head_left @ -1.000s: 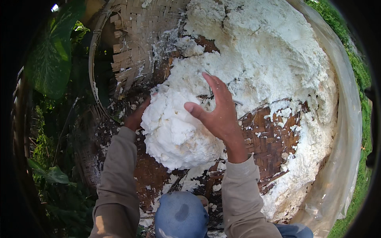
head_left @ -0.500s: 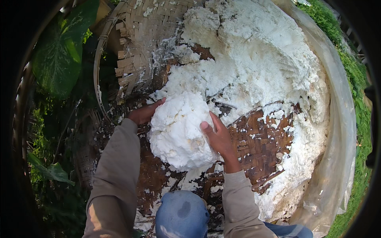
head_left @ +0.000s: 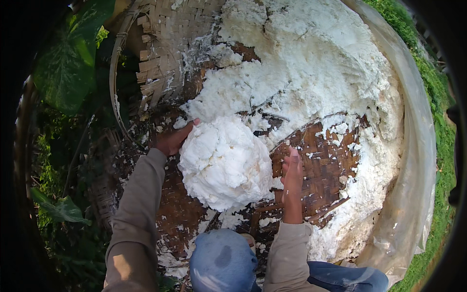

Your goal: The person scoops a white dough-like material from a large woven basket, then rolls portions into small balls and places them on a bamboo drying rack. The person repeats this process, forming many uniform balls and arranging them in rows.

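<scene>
A large, rounded lump of crumbly white, dough-like material (head_left: 224,163) sits in front of me over a dark brown woven mat (head_left: 321,170). My left hand (head_left: 174,139) lies along the lump's left side with its fingers stretched away from me. Part of that hand is hidden by the lump. On the other side, my right hand (head_left: 292,182) stands a little apart from the lump, fingers straight and pointing up, with nothing in it. The underside of the lump cannot be seen.
A wide heap of the white material (head_left: 311,73) spreads over the far and right parts of the mat. Clear plastic sheeting (head_left: 413,146) borders it on the right. A torn woven basket (head_left: 170,53) stands far left, by large green leaves (head_left: 68,68). My denim-covered knee (head_left: 223,260) is near.
My right hand has come off the lump and moved right, its fingers straightening. The left hand stays at the lump's left side, and the lump has hardly shifted.
</scene>
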A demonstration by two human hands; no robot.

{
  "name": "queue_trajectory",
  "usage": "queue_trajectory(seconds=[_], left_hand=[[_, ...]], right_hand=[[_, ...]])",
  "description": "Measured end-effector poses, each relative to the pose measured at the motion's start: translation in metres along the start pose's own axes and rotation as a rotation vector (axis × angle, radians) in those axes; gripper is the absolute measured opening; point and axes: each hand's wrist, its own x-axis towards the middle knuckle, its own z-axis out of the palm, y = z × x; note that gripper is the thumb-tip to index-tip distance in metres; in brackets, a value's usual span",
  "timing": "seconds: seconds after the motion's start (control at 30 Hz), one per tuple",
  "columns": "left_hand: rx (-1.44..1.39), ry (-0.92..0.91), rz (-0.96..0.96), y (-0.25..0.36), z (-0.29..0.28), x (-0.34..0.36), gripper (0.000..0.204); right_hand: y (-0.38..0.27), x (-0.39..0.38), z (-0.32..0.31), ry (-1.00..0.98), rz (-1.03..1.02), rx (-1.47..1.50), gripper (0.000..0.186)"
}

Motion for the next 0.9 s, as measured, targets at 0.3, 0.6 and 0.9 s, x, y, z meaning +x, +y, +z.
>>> queue_trajectory(seconds=[0.3,0.6,0.9], left_hand=[[0.047,0.004,0.050,0.001,0.045,-0.009,0.080],[-0.359,-0.065,0.045,-0.065,0.061,-0.031,0.084],[-0.626,-0.093,0.140,-0.129,0.053,-0.010,0.083]], right_hand=[[0.080,-0.014,0.011,-0.455,0.327,0.754,0.098],[0.146,0.004,-0.015,-0.509,0.102,1.075,0.083],[0.127,0.005,-0.016,-0.516,0.152,1.008,0.084]])
